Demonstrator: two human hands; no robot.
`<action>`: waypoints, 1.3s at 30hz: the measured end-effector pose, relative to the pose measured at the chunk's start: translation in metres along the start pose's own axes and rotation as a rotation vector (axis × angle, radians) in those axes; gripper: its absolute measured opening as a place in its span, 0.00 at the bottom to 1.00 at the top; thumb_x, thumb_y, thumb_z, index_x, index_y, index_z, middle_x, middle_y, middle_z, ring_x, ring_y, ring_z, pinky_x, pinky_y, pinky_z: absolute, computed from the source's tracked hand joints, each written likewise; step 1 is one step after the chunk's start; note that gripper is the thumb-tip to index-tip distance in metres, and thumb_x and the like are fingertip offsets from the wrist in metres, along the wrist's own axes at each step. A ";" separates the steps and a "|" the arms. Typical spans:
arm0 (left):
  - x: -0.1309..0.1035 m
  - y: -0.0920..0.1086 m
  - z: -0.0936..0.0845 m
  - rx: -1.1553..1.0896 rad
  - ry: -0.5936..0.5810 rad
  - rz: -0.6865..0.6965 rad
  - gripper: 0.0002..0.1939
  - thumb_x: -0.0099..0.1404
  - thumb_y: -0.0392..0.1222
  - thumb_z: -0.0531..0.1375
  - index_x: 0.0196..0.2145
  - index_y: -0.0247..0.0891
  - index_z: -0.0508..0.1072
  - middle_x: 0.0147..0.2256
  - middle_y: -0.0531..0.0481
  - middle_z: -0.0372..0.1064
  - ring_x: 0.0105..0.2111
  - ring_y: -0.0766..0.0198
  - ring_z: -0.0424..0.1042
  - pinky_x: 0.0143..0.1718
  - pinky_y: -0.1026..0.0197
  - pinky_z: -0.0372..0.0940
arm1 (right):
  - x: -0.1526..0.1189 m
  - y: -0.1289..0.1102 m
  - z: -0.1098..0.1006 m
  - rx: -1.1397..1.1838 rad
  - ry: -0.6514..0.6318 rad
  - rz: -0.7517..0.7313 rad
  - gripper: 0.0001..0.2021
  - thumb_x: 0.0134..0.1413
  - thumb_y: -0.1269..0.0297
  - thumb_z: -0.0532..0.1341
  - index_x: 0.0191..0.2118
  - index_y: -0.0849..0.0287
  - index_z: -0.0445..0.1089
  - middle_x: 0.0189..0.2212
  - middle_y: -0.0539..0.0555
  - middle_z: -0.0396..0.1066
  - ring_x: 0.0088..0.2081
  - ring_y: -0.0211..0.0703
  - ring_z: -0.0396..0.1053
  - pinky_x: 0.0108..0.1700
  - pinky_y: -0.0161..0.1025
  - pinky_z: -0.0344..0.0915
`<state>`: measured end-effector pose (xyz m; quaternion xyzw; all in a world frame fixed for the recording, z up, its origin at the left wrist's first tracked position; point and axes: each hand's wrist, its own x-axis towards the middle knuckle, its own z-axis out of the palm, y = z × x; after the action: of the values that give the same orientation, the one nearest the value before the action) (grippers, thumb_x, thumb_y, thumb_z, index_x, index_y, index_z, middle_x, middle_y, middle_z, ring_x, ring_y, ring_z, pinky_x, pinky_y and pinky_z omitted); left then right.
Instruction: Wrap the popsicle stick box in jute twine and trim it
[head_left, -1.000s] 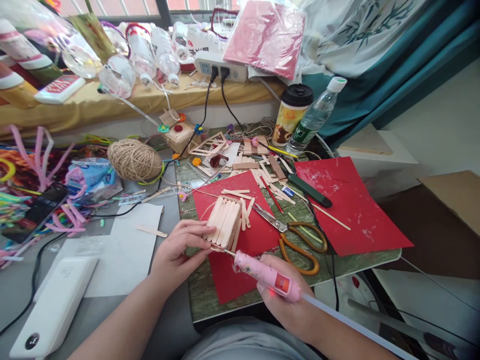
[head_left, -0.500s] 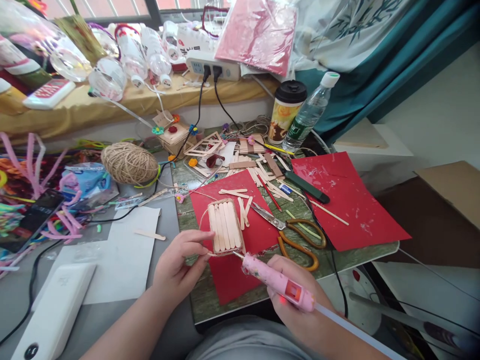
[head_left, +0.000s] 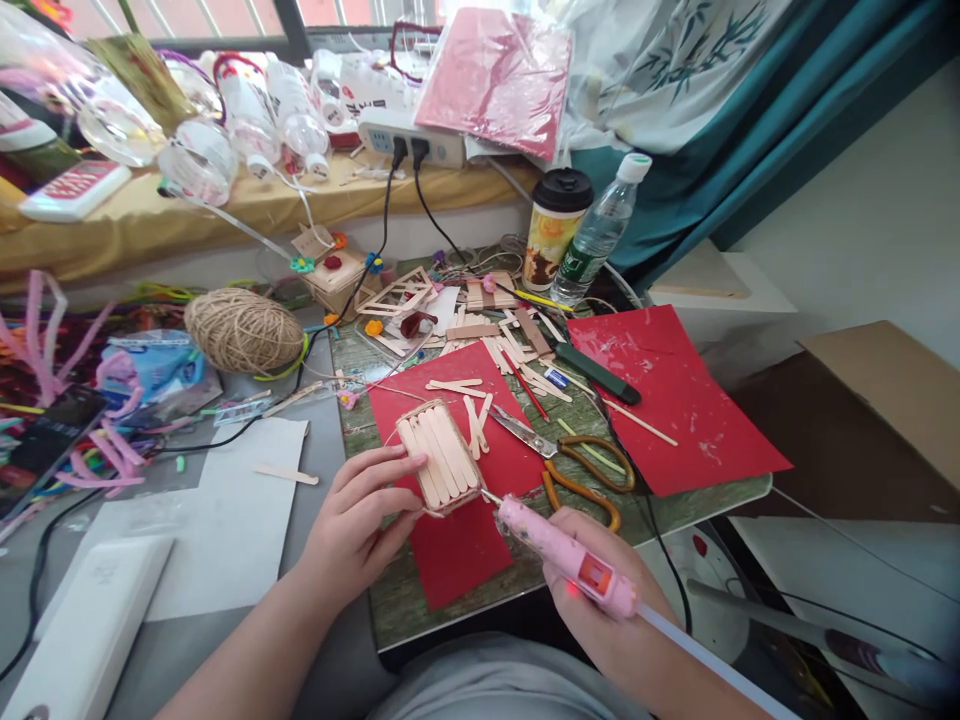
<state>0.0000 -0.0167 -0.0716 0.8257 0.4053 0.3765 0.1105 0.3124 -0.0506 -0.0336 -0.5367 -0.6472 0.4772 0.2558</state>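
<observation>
My left hand (head_left: 375,510) grips the lower left side of a small popsicle-stick box (head_left: 441,456), its sides wrapped in twine. The box is tilted over a red sheet (head_left: 465,565). In my right hand (head_left: 592,580) is a pink hot glue gun (head_left: 566,550) with a lit red light and a long glue stick out of its back. Its metal nozzle points at the box's lower right corner; whether it touches cannot be told. A strand of twine runs from the box toward the twine ball (head_left: 244,332). Several loose sticks (head_left: 477,424) lie just beyond the box.
Scissors with brown handles (head_left: 585,470) lie right of the box. Behind are a green utility knife (head_left: 598,374), a pile of sticks, a cup (head_left: 556,225) and a water bottle (head_left: 604,230). Another red sheet (head_left: 675,400) covers the right corner. Black cords cross the table.
The box has turned and tilted anticlockwise in my left hand. The glue gun's nozzle has moved from the box's bottom edge to its lower right corner. The camera view has shifted slightly.
</observation>
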 end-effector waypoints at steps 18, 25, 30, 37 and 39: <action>0.002 0.004 0.003 0.038 0.036 0.004 0.13 0.67 0.27 0.67 0.44 0.43 0.76 0.55 0.43 0.77 0.61 0.51 0.69 0.62 0.48 0.66 | 0.004 0.001 0.004 -0.047 -0.008 0.053 0.05 0.64 0.68 0.57 0.36 0.54 0.68 0.29 0.47 0.66 0.30 0.41 0.65 0.35 0.38 0.63; 0.001 0.004 0.003 0.037 0.042 0.006 0.13 0.67 0.27 0.67 0.44 0.43 0.76 0.55 0.43 0.77 0.61 0.51 0.69 0.61 0.47 0.67 | 0.002 -0.002 0.004 -0.039 -0.020 0.035 0.05 0.64 0.67 0.56 0.35 0.54 0.67 0.29 0.47 0.64 0.29 0.41 0.64 0.34 0.38 0.62; 0.001 0.005 0.002 0.039 0.043 -0.001 0.13 0.67 0.27 0.67 0.44 0.44 0.76 0.55 0.44 0.77 0.61 0.51 0.70 0.61 0.48 0.67 | 0.001 0.001 0.004 -0.056 -0.013 0.032 0.05 0.64 0.67 0.56 0.35 0.53 0.66 0.29 0.47 0.65 0.30 0.41 0.65 0.34 0.38 0.62; 0.001 0.005 0.002 0.046 0.042 0.003 0.13 0.68 0.27 0.66 0.44 0.43 0.76 0.55 0.43 0.77 0.61 0.51 0.69 0.60 0.47 0.67 | 0.002 0.004 0.004 -0.098 0.041 0.042 0.05 0.63 0.68 0.57 0.36 0.54 0.68 0.30 0.47 0.68 0.31 0.41 0.67 0.35 0.37 0.64; 0.002 0.005 0.002 0.046 0.043 0.005 0.13 0.68 0.27 0.66 0.44 0.43 0.76 0.54 0.43 0.77 0.61 0.51 0.70 0.60 0.47 0.67 | 0.002 0.003 0.004 -0.102 0.045 0.039 0.05 0.63 0.68 0.56 0.36 0.53 0.68 0.29 0.47 0.66 0.30 0.41 0.66 0.34 0.37 0.63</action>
<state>0.0051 -0.0183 -0.0692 0.8207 0.4140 0.3852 0.0817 0.3096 -0.0503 -0.0386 -0.5721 -0.6543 0.4361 0.2335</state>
